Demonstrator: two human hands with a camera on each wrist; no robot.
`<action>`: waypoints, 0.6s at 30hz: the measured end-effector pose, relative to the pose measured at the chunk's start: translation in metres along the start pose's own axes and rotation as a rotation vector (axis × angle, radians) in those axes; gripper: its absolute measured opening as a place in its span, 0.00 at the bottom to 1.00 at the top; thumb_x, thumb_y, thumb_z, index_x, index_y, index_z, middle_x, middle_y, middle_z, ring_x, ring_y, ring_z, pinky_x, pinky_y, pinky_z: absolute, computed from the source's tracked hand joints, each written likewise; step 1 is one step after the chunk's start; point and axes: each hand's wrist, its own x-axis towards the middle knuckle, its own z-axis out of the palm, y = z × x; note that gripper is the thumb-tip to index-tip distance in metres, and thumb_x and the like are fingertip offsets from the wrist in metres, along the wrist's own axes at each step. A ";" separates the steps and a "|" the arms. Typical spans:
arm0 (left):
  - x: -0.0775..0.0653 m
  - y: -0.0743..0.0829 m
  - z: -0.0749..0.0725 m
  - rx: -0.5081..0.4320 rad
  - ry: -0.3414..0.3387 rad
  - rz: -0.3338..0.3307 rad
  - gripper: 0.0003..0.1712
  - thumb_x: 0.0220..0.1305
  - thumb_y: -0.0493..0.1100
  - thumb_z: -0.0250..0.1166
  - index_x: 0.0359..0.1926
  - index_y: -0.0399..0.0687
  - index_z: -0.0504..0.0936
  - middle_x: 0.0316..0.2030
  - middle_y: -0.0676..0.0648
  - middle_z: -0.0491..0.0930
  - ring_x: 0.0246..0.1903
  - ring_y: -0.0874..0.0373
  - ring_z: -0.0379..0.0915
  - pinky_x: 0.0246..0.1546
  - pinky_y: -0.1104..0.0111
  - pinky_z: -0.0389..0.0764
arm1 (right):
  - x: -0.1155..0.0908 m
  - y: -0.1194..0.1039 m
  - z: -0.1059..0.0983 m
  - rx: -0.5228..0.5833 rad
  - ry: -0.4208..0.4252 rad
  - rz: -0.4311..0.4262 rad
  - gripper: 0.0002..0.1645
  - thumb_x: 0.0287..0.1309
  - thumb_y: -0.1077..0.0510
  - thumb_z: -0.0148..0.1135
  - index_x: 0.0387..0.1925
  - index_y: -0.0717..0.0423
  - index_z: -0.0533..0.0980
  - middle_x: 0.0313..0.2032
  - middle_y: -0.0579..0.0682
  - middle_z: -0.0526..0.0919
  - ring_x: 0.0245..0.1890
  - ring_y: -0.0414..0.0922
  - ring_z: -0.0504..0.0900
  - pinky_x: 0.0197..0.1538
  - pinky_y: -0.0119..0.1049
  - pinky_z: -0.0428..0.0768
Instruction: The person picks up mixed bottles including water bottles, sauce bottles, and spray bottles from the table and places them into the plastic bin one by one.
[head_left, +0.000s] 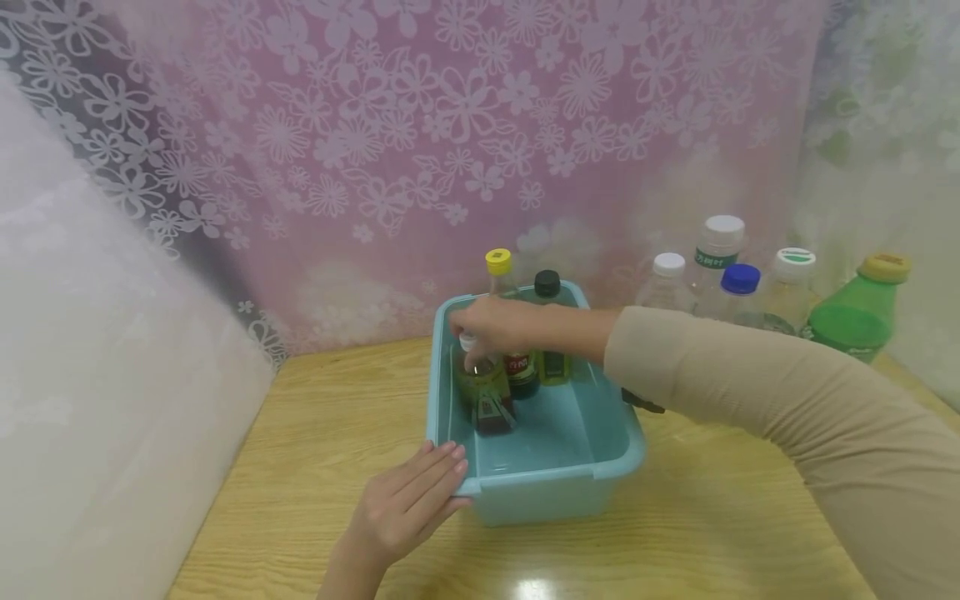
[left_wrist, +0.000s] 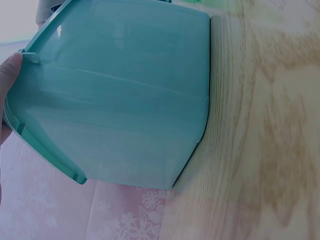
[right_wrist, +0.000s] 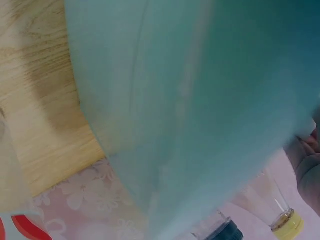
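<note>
Nearest my head cam, the lt-blue plastic tub [head_left: 536,500] is prob. light w/ a slightly bendy rim, best steadied at a corner; the L hand [head_left: 401,508] rests on its near-left one, fingers straight, not wrapped round. Inside the tub, twd its L side, is the white-capped bottle [head_left: 491,404], approx. upright; I can't tell if its base touches the bottom. Dark liquid shows in it, so I'd reckon on moderate weight, smooth sides, poss. slick if wet; I'd take the neck just under the cap. The R hand [head_left: 498,325] has it abt. there: fingers curled in, spread no wider than cap & neck, exact contact partly hidden. Just beyond, also in the tub, are a yellow-capped bottle [head_left: 521,367] & a black-capped bottle [head_left: 555,362]; outside, well to the R, a blue-capped bottle [head_left: 739,283] & a green bottle [head_left: 855,321].
</note>
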 end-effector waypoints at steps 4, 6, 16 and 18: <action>-0.001 0.000 0.000 0.007 -0.005 0.001 0.14 0.65 0.42 0.61 0.33 0.34 0.85 0.29 0.39 0.86 0.28 0.52 0.85 0.34 0.66 0.87 | 0.000 0.000 0.001 0.018 0.012 0.003 0.26 0.52 0.51 0.71 0.49 0.58 0.73 0.41 0.49 0.82 0.38 0.41 0.80 0.40 0.31 0.84; -0.001 0.000 0.000 0.006 -0.007 0.001 0.14 0.65 0.42 0.61 0.33 0.34 0.85 0.29 0.39 0.86 0.28 0.52 0.85 0.34 0.65 0.87 | 0.000 0.000 0.002 0.019 0.017 0.002 0.26 0.52 0.51 0.71 0.49 0.57 0.73 0.41 0.48 0.82 0.38 0.41 0.80 0.40 0.31 0.84; -0.002 0.000 0.000 -0.003 -0.007 0.001 0.14 0.65 0.42 0.61 0.33 0.34 0.84 0.29 0.39 0.85 0.29 0.52 0.85 0.34 0.65 0.87 | -0.007 0.007 -0.010 -0.038 0.041 0.007 0.36 0.48 0.44 0.71 0.56 0.55 0.71 0.42 0.48 0.83 0.40 0.42 0.83 0.42 0.33 0.84; -0.002 0.000 0.000 -0.007 -0.010 -0.002 0.14 0.65 0.42 0.61 0.34 0.34 0.84 0.29 0.39 0.85 0.29 0.52 0.85 0.34 0.65 0.87 | -0.011 0.008 -0.015 -0.028 0.025 0.026 0.38 0.49 0.43 0.71 0.59 0.55 0.70 0.47 0.50 0.83 0.42 0.43 0.83 0.44 0.36 0.85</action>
